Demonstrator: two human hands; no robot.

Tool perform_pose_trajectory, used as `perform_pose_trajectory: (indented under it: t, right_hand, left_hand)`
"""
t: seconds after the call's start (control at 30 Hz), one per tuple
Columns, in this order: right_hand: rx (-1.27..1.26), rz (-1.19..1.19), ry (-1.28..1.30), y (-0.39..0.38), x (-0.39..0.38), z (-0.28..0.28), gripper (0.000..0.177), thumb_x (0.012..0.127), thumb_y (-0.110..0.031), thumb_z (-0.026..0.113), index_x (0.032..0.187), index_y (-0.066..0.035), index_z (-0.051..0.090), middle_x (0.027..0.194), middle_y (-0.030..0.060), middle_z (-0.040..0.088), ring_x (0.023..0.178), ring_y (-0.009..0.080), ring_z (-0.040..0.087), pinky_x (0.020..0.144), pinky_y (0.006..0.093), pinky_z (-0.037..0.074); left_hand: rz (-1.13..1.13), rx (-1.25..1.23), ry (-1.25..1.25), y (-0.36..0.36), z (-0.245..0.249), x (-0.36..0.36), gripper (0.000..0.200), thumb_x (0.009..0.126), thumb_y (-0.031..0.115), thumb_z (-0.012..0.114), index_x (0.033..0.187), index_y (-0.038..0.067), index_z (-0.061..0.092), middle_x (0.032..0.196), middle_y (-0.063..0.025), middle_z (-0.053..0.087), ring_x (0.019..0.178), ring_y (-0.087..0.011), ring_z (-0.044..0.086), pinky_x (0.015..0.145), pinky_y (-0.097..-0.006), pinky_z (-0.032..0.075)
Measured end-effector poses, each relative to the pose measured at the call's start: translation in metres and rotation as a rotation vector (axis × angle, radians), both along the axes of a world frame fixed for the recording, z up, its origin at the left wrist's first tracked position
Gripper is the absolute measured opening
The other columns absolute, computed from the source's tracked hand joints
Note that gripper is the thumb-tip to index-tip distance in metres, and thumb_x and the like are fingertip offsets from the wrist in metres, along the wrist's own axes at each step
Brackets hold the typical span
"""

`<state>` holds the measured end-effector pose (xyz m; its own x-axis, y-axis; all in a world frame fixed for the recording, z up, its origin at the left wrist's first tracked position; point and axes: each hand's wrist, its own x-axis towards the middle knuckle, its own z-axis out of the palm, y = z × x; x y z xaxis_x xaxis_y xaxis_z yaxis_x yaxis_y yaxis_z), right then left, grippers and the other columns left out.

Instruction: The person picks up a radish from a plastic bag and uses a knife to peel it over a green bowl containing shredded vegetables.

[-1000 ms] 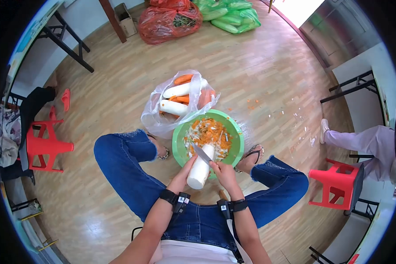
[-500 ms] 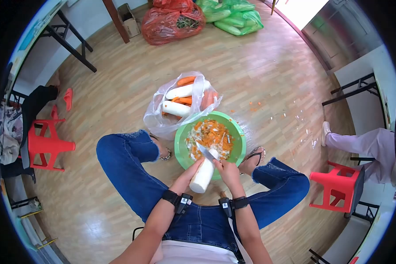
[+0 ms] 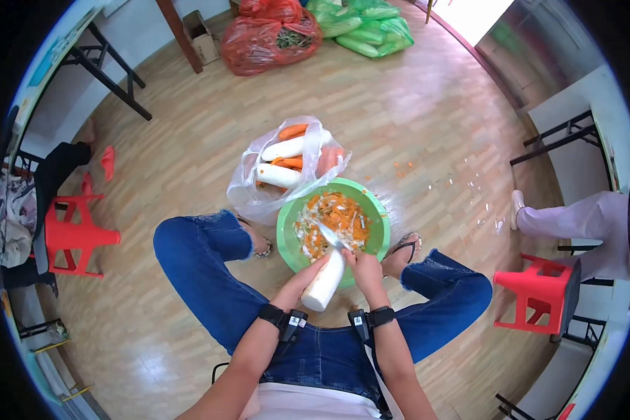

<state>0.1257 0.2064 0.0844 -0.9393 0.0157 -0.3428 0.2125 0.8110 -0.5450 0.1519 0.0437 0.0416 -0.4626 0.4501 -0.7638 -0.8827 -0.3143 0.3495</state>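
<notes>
My left hand (image 3: 303, 274) grips a long white radish (image 3: 323, 283), held tilted over the near rim of a green bowl (image 3: 287, 238). My right hand (image 3: 362, 267) holds a knife (image 3: 331, 236) whose blade lies against the radish's upper end, pointing into the bowl. The bowl holds orange and white peelings (image 3: 332, 218). Just beyond the bowl, a clear plastic bag (image 3: 255, 189) on the floor contains white radishes (image 3: 278, 175) and carrots (image 3: 292, 131).
Wooden floor with scattered peel bits (image 3: 406, 166). Red plastic stools stand at left (image 3: 73, 236) and right (image 3: 535, 294). Another person's leg (image 3: 574, 220) is at right. Red (image 3: 269, 35) and green (image 3: 364, 24) bags lie far back. Table legs (image 3: 108, 70) stand at back left.
The knife has slid forward along the radish toward the bowl, and both hands with the radish have shifted slightly forward.
</notes>
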Motion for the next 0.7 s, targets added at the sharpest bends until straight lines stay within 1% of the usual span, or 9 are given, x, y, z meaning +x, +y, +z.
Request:
perform_pose_trajectory:
  t: [0.1,0.2,0.33,0.4,0.47,0.53,0.57,0.63,0.7]
  right_hand:
    - [0.118,-0.069,0.02,0.008,-0.008,-0.017,0.047,0.081,-0.046,0.046,0.069,-0.003,0.061,0.06,0.0187,0.056,0.059,0.0344,0.056,0.054,0.0412,0.043]
    - [0.082,-0.134,0.014,0.011,-0.008,-0.024,0.048,0.08,-0.048,0.048,0.066,-0.004,0.061,0.06,0.0182,0.057,0.06,0.0329,0.058,0.054,0.0407,0.045]
    - [-0.028,-0.041,-0.063,0.003,0.0,0.003,0.047,0.079,-0.048,0.049,0.066,-0.004,0.06,0.06,0.0179,0.057,0.06,0.0325,0.058,0.054,0.0407,0.044]
    - [-0.136,0.114,-0.129,0.0,0.007,0.009,0.048,0.079,-0.046,0.05,0.066,0.0,0.058,0.06,0.0197,0.055,0.057,0.0326,0.056,0.052,0.0392,0.041]
    - [-0.171,0.082,-0.162,0.0,0.005,-0.002,0.049,0.078,-0.046,0.052,0.065,0.001,0.057,0.059,0.0196,0.054,0.056,0.0328,0.055,0.051,0.0397,0.041]
    - [-0.106,-0.066,-0.02,0.005,0.0,-0.011,0.049,0.079,-0.046,0.051,0.065,0.001,0.057,0.059,0.0196,0.054,0.056,0.033,0.055,0.051,0.04,0.041]
    - [-0.103,-0.073,-0.019,0.011,-0.003,-0.019,0.049,0.079,-0.046,0.051,0.065,0.001,0.057,0.059,0.0196,0.054,0.056,0.033,0.055,0.051,0.04,0.041]
    - [0.025,-0.094,-0.043,0.019,-0.012,-0.028,0.049,0.078,-0.048,0.05,0.066,-0.002,0.059,0.062,0.0193,0.057,0.061,0.0343,0.057,0.053,0.0415,0.043]
    - [0.023,-0.102,-0.026,0.018,-0.008,-0.029,0.048,0.078,-0.048,0.05,0.067,-0.002,0.06,0.062,0.0194,0.057,0.061,0.0346,0.057,0.054,0.0417,0.043]
  left_hand:
    - [-0.012,0.005,0.007,0.004,0.002,0.002,0.044,0.084,0.043,0.044,0.105,0.006,0.052,0.08,-0.0062,0.061,0.058,-0.0138,0.059,0.048,-0.0266,0.047]
    - [0.005,-0.01,0.026,0.005,0.008,0.0,0.043,0.084,0.044,0.044,0.104,0.006,0.052,0.079,-0.0059,0.061,0.058,-0.014,0.059,0.047,-0.0269,0.048]
    - [0.072,-0.03,-0.039,-0.001,0.009,-0.003,0.042,0.086,0.044,0.041,0.103,0.007,0.052,0.078,-0.0053,0.061,0.057,-0.0144,0.059,0.046,-0.0285,0.048]
    - [0.123,-0.003,-0.045,-0.001,0.005,-0.005,0.042,0.086,0.043,0.04,0.103,0.007,0.052,0.078,-0.0053,0.061,0.057,-0.0145,0.06,0.046,-0.0291,0.048]
    - [0.172,0.02,-0.05,-0.004,0.004,-0.006,0.041,0.086,0.043,0.039,0.103,0.007,0.052,0.078,-0.0054,0.061,0.057,-0.0147,0.06,0.045,-0.0298,0.049]
    - [0.135,0.063,-0.05,-0.004,0.017,-0.006,0.042,0.086,0.043,0.039,0.105,0.007,0.051,0.079,-0.0051,0.062,0.059,-0.0144,0.06,0.048,-0.0289,0.05]
    - [0.128,0.066,-0.05,-0.001,0.017,-0.004,0.042,0.086,0.043,0.039,0.105,0.007,0.051,0.079,-0.0051,0.062,0.059,-0.0144,0.06,0.048,-0.0289,0.05]
    - [0.147,0.119,-0.046,0.002,0.018,-0.001,0.044,0.086,0.044,0.038,0.107,0.007,0.051,0.08,-0.0052,0.062,0.061,-0.0145,0.061,0.051,-0.0282,0.05]
    - [0.15,0.087,-0.039,-0.002,0.013,-0.002,0.045,0.086,0.045,0.038,0.108,0.007,0.05,0.08,-0.0054,0.062,0.062,-0.0147,0.061,0.052,-0.0282,0.051]
